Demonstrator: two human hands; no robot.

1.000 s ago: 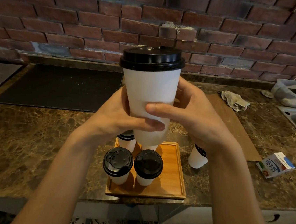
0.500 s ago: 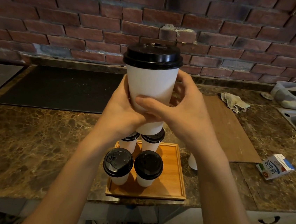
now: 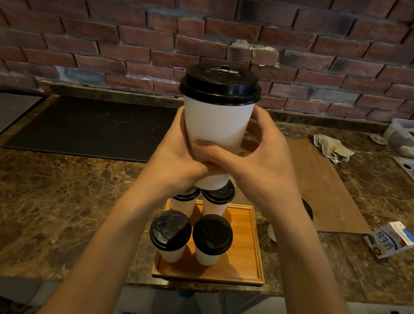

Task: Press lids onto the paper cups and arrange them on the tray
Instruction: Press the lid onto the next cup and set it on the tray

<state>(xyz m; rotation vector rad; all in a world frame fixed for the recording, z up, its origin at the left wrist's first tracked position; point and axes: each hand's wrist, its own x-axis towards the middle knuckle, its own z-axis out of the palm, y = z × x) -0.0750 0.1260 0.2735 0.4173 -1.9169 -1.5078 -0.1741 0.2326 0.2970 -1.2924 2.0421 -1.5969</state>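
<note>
Left hand (image 3: 175, 158) and right hand (image 3: 258, 167) both grip the lower half of one white paper cup (image 3: 217, 124). Fingers are curled round it and overlap at the front. The cup is upright, held in the air above the far end of the tray (image 3: 247, 250). A black lid (image 3: 220, 84) sits on its rim.

The tray is wooden and sits at the near edge of the brown marble bench (image 3: 42, 203). Four lidded cups (image 3: 212, 234) stand on its left half, two by two, close together. One more cup (image 3: 271, 234) stands on the bench just right of the tray, mostly hidden behind the right forearm.

Further right are a brown board (image 3: 325, 187), a crumpled rag (image 3: 333, 148) at its far corner, and a small milk carton (image 3: 391, 239) near the bench edge. A black mat (image 3: 89, 126) lies at back left, below the brick wall (image 3: 111, 31).
</note>
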